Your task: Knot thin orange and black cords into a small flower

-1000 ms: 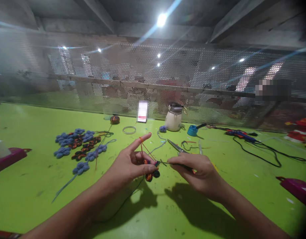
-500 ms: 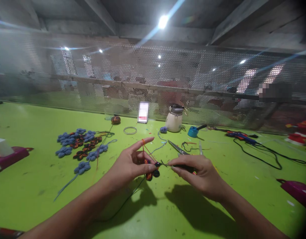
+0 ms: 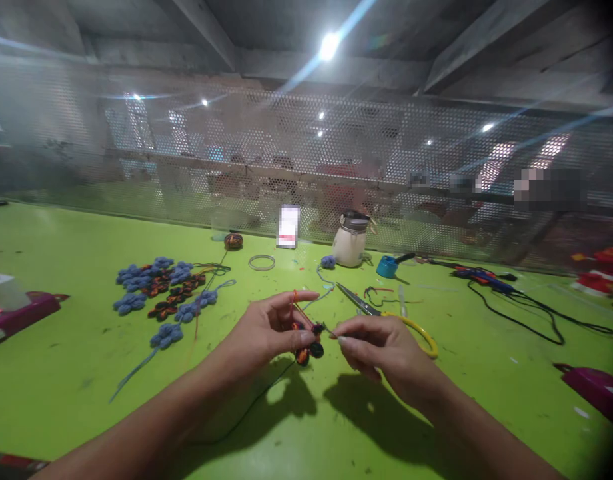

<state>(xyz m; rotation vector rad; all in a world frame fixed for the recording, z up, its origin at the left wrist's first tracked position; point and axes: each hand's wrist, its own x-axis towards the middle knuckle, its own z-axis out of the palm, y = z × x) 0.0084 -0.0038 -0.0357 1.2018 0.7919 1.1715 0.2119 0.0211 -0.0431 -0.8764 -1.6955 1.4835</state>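
Note:
My left hand (image 3: pixel 266 328) pinches a small crocheted flower (image 3: pixel 302 356) of black and orange yarn between thumb and fingers. Orange yarn (image 3: pixel 293 300) loops over its outstretched forefinger and runs down to the flower. Close on the right, my right hand (image 3: pixel 389 347) is closed on a thin crochet hook (image 3: pixel 331 331), whose tip meets the flower's upper edge; the rest of the hook is hidden by the fingers. Behind this hand lie scissors (image 3: pixel 359 299) with yellow handles, partly covered. A dark yarn tail (image 3: pixel 256 402) trails from the flower to the table.
Blue and dark-orange crocheted flowers (image 3: pixel 166 335) lie at left. Farther back are a yarn ball (image 3: pixel 233 241), a ring (image 3: pixel 261 263), a phone (image 3: pixel 287 227), a cream jug (image 3: pixel 350 247) and a blue pot (image 3: pixel 387 267). A blue tool (image 3: pixel 491 279) with black cord lies right.
My left forefinger has come down and the left hand shifted slightly right. The right hand has tilted and dropped a little, uncovering the scissors' yellow handle. The flower remains held.

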